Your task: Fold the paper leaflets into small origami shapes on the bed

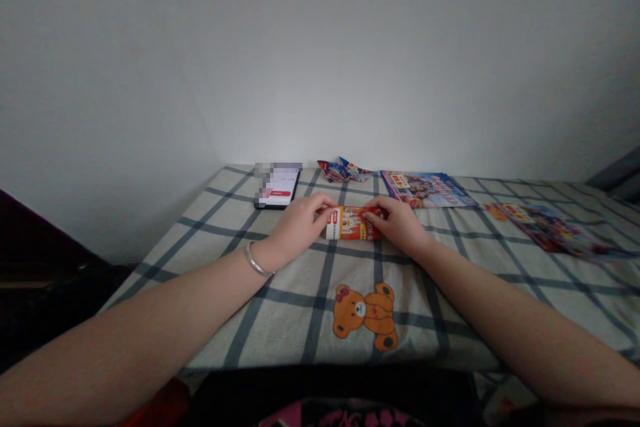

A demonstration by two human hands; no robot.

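A small printed sheet of paper (356, 223), red and orange with a white strip at its left, lies low over the checked tablecloth in front of me. My left hand (305, 223) pinches its left end between thumb and fingers. At the right end, my right hand (395, 223) has its thumb and fingertips closed on the paper too. Whether the paper is a single layer or folded, I cannot tell. A silver bangle (257, 261) circles my left wrist.
Behind my left hand lies a phone (283, 185) with a lit screen. A folded paper piece (344, 169) sits near the wall. Colourful leaflets (429, 189) lie behind my right hand, and more leaflets (560, 230) lie farther right. The tablecloth (280, 327) bears a printed bear.
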